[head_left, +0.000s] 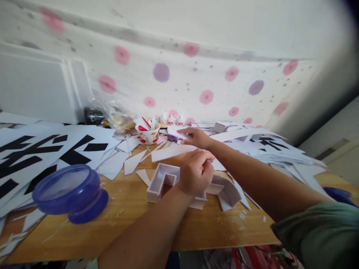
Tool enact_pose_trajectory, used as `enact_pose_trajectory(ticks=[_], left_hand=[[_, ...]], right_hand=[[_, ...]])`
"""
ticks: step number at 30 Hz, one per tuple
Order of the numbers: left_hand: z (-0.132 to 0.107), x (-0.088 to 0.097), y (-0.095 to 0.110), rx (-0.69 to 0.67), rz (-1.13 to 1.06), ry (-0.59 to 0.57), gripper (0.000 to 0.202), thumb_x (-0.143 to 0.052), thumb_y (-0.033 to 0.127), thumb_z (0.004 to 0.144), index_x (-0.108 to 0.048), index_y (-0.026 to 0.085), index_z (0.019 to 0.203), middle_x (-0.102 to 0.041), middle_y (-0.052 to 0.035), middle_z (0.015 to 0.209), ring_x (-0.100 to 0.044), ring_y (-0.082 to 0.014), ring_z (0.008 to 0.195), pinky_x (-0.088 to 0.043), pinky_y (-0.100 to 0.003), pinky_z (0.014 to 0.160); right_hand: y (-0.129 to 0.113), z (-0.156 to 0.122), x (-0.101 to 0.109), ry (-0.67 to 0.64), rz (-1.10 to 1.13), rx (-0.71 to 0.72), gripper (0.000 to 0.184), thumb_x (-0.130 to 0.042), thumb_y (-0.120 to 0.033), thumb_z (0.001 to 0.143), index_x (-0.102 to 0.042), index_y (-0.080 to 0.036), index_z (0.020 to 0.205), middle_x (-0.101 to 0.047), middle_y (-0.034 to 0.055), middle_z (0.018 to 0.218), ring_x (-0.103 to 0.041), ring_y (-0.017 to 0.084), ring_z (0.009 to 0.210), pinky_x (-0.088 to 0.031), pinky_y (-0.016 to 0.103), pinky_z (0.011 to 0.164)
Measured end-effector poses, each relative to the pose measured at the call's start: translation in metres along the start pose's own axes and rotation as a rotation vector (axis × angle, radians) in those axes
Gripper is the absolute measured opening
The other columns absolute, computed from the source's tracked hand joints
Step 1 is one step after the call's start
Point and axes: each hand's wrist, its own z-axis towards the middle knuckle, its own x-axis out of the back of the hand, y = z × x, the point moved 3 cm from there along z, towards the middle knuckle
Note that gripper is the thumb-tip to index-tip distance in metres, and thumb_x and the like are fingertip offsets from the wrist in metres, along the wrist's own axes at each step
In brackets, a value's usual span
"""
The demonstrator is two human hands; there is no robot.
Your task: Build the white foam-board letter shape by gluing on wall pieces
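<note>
My left hand is a closed fist above a hollow white letter-like shape of thin upright walls on the wooden table. What the fist holds, if anything, is hidden, and it covers the shape's middle. The shape's curved right end shows past my wrist. Farther back, my right hand stretches left with index finger and thumb apart. Its fingertips are at a small white piece with a purple underside; whether they touch it I cannot tell.
A paper bowl with red and white tools stands behind, near small white bottles. A blue stemmed bowl is at left. Sheets with black characters, white offcuts and a long white strip lie around. A flowered curtain hangs behind.
</note>
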Motion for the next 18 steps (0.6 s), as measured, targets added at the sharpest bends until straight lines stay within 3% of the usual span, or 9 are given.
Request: enact_pose_trajectory(ticks=[4, 6, 7, 9, 12, 15, 18], left_hand=[[0.003, 0.002, -0.001, 0.090, 0.027, 0.057, 0.013, -0.051, 0.014, 0.083, -0.057, 0.018, 0.094, -0.063, -0.0032, 0.088, -0.058, -0.0125, 0.072, -0.050, -0.028, 0.069], [0.005, -0.001, -0.003, 0.247, -0.048, 0.033, 0.028, -0.058, 0.024, 0.083, -0.052, 0.018, 0.110, -0.060, -0.0070, 0.104, -0.057, -0.0105, 0.069, -0.051, -0.025, 0.062], [0.005, -0.004, -0.003, 0.345, -0.118, -0.033, 0.036, -0.060, 0.028, 0.083, -0.049, 0.019, 0.116, -0.059, -0.0085, 0.109, -0.057, -0.0097, 0.066, -0.050, -0.024, 0.057], [0.001, -0.016, 0.000, 0.513, -0.277, -0.268, 0.037, -0.061, 0.031, 0.084, -0.050, 0.019, 0.117, -0.061, -0.0071, 0.102, -0.058, -0.0095, 0.062, -0.049, -0.022, 0.052], [-0.009, -0.031, 0.014, 0.547, -0.407, -0.591, 0.018, -0.059, 0.021, 0.083, -0.061, 0.017, 0.100, -0.061, 0.0001, 0.075, -0.058, -0.0098, 0.060, -0.047, -0.021, 0.053], [-0.017, -0.037, 0.024, 0.501, -0.434, -0.660, 0.020, -0.060, 0.014, 0.080, -0.062, 0.018, 0.100, -0.060, 0.0021, 0.070, -0.057, -0.0093, 0.061, -0.045, -0.021, 0.056], [-0.020, -0.040, 0.027, 0.531, -0.478, -0.711, 0.030, -0.059, 0.014, 0.081, -0.057, 0.019, 0.111, -0.060, 0.0027, 0.069, -0.057, -0.0101, 0.060, -0.045, -0.022, 0.056]], right_hand=[[-0.007, -0.063, 0.046, 0.156, 0.022, -0.047, 0.055, -0.066, -0.041, 0.081, -0.058, -0.018, 0.130, -0.064, 0.0095, 0.126, -0.059, 0.025, 0.111, -0.045, 0.039, 0.095], [-0.014, -0.112, 0.061, 0.215, -0.036, -0.045, 0.057, -0.068, -0.047, 0.078, -0.060, -0.020, 0.127, -0.065, 0.0093, 0.122, -0.061, 0.026, 0.107, -0.048, 0.040, 0.091], [-0.018, -0.138, 0.064, 0.239, -0.094, -0.048, 0.059, -0.070, -0.048, 0.076, -0.060, -0.022, 0.128, -0.065, 0.0095, 0.120, -0.062, 0.026, 0.104, -0.049, 0.040, 0.089], [-0.029, -0.189, 0.063, 0.239, -0.190, -0.057, 0.061, -0.071, -0.045, 0.078, -0.054, -0.026, 0.133, -0.062, 0.0101, 0.122, -0.061, 0.026, 0.106, -0.050, 0.040, 0.089], [-0.042, -0.251, 0.051, 0.235, -0.265, -0.114, 0.062, -0.068, -0.041, 0.082, -0.046, -0.032, 0.140, -0.058, 0.0101, 0.123, -0.060, 0.026, 0.106, -0.052, 0.038, 0.086], [-0.043, -0.291, 0.044, 0.307, -0.235, -0.206, 0.060, -0.063, -0.039, 0.086, -0.042, -0.034, 0.142, -0.060, 0.0100, 0.123, -0.062, 0.026, 0.103, -0.055, 0.036, 0.079], [-0.032, -0.312, 0.040, 0.298, -0.029, -0.388, 0.040, -0.062, -0.044, 0.085, -0.061, -0.028, 0.122, -0.070, 0.0079, 0.098, -0.066, 0.023, 0.079, -0.055, 0.032, 0.063]])
